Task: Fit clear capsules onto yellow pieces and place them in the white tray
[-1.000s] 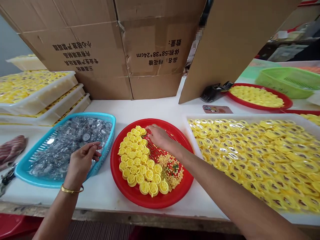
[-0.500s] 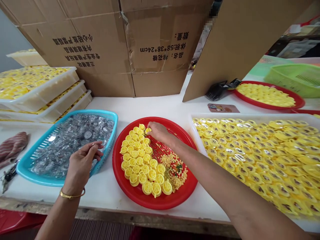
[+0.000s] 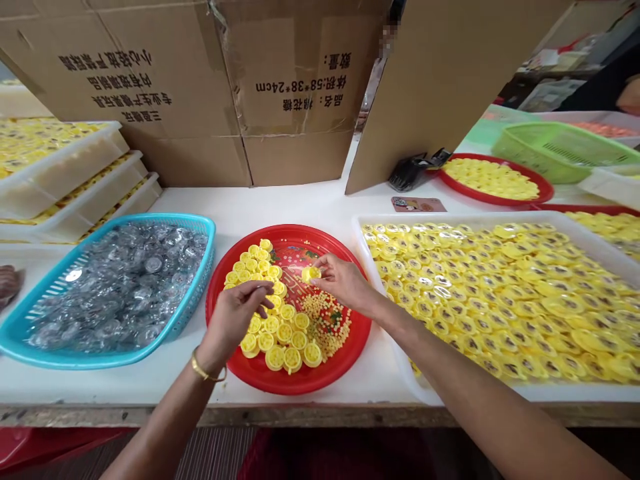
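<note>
My right hand [image 3: 343, 280] pinches a small yellow cup [image 3: 310, 274] over the red round tray [image 3: 235, 378]. Thumb and fingertips of my left hand [image 3: 237, 315] are pressed together above the left part of that tray; whatever they hold, if anything, is too small to make out. Packed on the tray's left half are yellow cups [image 3: 271, 324] with little pieces inside. Loose pale yellow pellets [image 3: 327, 323] lie in a heap at its right. Left of the tray stands a blue basket [image 3: 213, 250] full of clear plastic pieces [image 3: 135, 287].
A white tray [image 3: 417, 390] of filled yellow pieces stands at the right. Stacked white trays [image 3: 107, 180] are at the left. Cardboard [image 3: 295, 157] rises behind. Beyond are a phone [image 3: 417, 204], a black object [image 3: 413, 172], another red tray [image 3: 547, 190] and a green basket [image 3: 560, 155].
My right hand has lifted a yellow cup off the packed group and brought it toward me. My left hand has moved right, from the blue basket to over the red tray. The view has turned right.
</note>
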Motion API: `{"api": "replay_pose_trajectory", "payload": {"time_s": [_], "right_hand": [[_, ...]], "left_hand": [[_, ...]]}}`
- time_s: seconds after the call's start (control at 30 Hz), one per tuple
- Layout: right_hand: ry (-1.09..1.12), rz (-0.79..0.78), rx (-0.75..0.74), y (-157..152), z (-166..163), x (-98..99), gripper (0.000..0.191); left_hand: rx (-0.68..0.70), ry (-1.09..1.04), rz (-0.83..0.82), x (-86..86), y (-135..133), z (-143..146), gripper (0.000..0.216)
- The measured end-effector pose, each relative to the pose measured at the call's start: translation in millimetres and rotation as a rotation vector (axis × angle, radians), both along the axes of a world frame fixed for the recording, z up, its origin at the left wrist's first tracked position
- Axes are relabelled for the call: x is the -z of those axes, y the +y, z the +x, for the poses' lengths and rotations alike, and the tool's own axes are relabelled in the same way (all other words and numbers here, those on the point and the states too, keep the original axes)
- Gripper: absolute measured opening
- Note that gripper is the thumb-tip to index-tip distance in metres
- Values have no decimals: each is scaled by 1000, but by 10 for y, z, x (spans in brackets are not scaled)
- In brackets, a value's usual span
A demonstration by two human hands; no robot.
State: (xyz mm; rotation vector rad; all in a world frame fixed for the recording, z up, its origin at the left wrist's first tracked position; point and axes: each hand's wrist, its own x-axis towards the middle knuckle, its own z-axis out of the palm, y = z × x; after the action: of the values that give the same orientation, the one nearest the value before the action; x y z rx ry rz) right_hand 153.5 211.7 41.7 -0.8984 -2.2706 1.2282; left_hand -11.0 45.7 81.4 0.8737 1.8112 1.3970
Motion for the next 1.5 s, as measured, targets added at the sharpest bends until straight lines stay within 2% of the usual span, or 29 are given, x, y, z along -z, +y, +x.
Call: {"api": "replay_pose_trajectory", "payload": {"time_s": [0.2, 0.37, 0.53, 0.67, 0.8, 0.93, 1.17, 1.33, 1.5], "right_hand": [[82, -139, 0, -198, 165, -122, 25], [272, -457, -86, -265, 237, -164, 31], [354, -591, -100, -287, 234, -203, 32], [405, -608, -79, -275, 226, -195, 28], [415, -572, -22, -254, 224, -184, 27], [456, -616, -23, -255, 228, -188, 27], [509, -703, -16, -264, 233, -185, 28], [517, -735, -33, -253, 248, -220, 28], [429, -759, -92, -243, 276, -306, 28]], "left_hand": [[67, -140, 61, 117, 322, 337, 25], [80, -98, 48, 185, 390, 436, 28], [78, 158, 84, 244, 448, 484, 26], [131, 480, 159, 225, 454, 535, 25], [249, 586, 170, 151, 422, 584, 32], [296, 580, 158, 127, 394, 586, 33], [258, 556, 192, 208, 357, 609, 33], [213, 396, 181, 227, 343, 603, 33], [150, 161, 204, 147, 388, 426, 34]]}}
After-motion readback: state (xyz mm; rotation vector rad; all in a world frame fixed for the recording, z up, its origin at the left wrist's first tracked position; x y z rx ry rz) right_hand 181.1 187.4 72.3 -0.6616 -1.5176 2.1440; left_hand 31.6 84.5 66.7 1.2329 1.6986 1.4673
